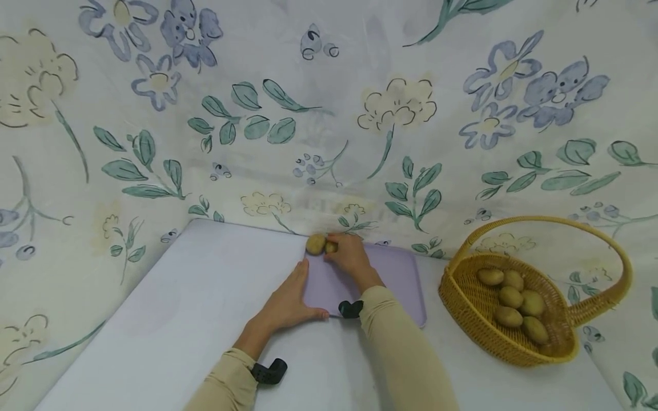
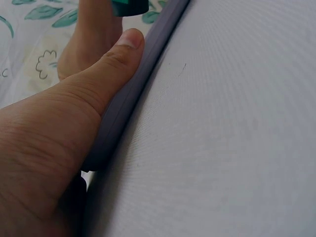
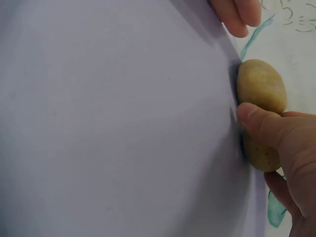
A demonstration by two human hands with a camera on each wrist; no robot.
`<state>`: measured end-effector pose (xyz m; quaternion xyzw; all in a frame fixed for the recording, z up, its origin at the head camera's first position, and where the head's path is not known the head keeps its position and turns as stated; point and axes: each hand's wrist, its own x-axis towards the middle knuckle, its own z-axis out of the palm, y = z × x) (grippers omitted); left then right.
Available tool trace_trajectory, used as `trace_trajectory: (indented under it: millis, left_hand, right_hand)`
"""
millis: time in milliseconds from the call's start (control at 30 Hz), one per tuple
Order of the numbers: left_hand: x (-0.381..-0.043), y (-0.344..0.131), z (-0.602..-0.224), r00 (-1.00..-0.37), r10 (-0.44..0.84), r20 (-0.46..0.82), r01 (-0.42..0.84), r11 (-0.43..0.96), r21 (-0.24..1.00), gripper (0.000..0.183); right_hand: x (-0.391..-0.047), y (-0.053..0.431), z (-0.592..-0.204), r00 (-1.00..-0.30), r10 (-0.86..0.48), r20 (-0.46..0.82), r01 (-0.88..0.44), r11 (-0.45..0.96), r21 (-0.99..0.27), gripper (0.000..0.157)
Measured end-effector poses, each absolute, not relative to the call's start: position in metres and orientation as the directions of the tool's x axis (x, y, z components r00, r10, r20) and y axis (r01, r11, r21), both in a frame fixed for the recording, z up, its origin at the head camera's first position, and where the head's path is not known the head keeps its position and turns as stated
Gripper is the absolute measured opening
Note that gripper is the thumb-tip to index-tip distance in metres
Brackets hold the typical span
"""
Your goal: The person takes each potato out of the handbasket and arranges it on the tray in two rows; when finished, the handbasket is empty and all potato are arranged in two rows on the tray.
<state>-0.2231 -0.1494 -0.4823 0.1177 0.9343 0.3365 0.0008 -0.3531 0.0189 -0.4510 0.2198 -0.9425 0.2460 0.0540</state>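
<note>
A pale purple tray (image 1: 396,279) lies flat on the white table. My right hand (image 1: 354,260) holds a potato (image 3: 261,155) at the tray's far left corner, thumb on its near side. Another potato (image 3: 260,81) sits right beside it, along the same far edge. My left hand (image 1: 288,302) rests against the tray's near left corner, its fingers straight along the left side. In the left wrist view the thumb (image 2: 121,57) lies extended along the tray's front rim. The held potato is partly hidden by my right hand.
To the right of the tray stands a yellow wicker basket (image 1: 462,297) with a tall arched handle, several potatoes (image 1: 533,302) inside. A floral cloth (image 1: 319,142) hangs behind the white table (image 1: 216,291). Black cameras (image 1: 269,372) are strapped to both wrists.
</note>
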Motion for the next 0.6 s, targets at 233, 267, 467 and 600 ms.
trace_trajectory:
  millis: [233, 267, 467, 600]
  left_hand:
    - [-0.2243, -0.1503, -0.4855, -0.973, 0.221, 0.069, 0.214, 0.741, 0.636, 0.142]
    - [-0.2253, -0.1504, -0.4859, -0.972, 0.222, 0.072, 0.216, 0.741, 0.635, 0.142]
    - [-0.2294, -0.1503, -0.4854, -0.973, 0.219, 0.077, 0.217, 0.737, 0.64, 0.141]
    - [-0.2252, -0.1499, -0.4865, -0.976, 0.212, 0.059, 0.198, 0.734, 0.65, 0.141]
  right_hand:
    - [-0.3538, 0.0189, -0.4555, -0.875, -0.417, 0.244, -0.483, 0.785, -0.388, 0.048]
    - [-0.3547, 0.0188, -0.4553, -0.872, -0.419, 0.254, -0.488, 0.785, -0.382, 0.047]
    - [-0.3586, 0.0175, -0.4545, -0.872, -0.411, 0.266, -0.485, 0.797, -0.36, 0.05]
    - [-0.3546, 0.0183, -0.4572, -0.875, -0.417, 0.245, -0.482, 0.797, -0.364, 0.053]
